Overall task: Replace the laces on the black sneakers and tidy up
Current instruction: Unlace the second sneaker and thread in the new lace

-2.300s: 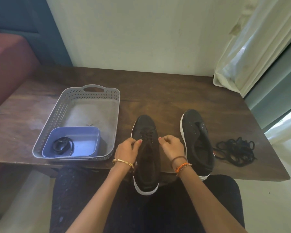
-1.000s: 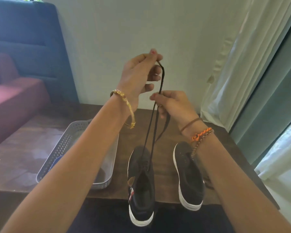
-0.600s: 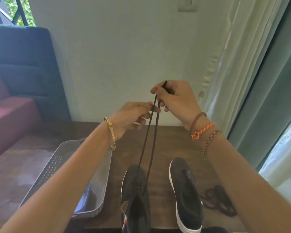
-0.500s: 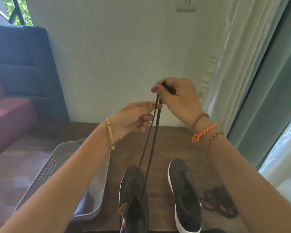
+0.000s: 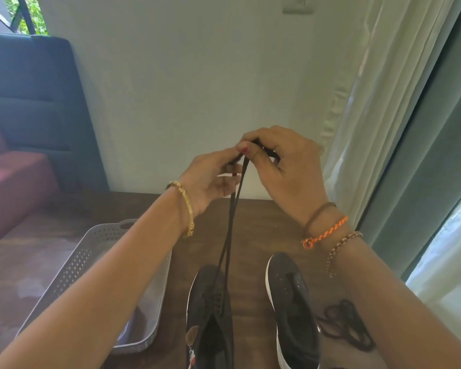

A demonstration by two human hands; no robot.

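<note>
Two black sneakers with white soles stand side by side on the wooden table (image 5: 250, 230). The left sneaker (image 5: 210, 312) has a black lace (image 5: 228, 235) threaded through its eyelets. Both strands of that lace run straight up to my hands, held high above the table. My right hand (image 5: 280, 166) pinches the lace ends at the top. My left hand (image 5: 210, 177) pinches the strands just beside it, fingertips meeting the right hand's. The right sneaker (image 5: 290, 307) has bare eyelets.
A grey perforated basket (image 5: 91, 265) sits on the table's left, mostly behind my left forearm. A loose pile of black laces (image 5: 343, 323) lies right of the right sneaker. Curtains (image 5: 383, 129) hang on the right, a sofa (image 5: 14, 182) stands at left.
From the shoe's eyelets both hands lifted the lace ends high. In the last half second my left hand slid up the strands until it met my right hand.
</note>
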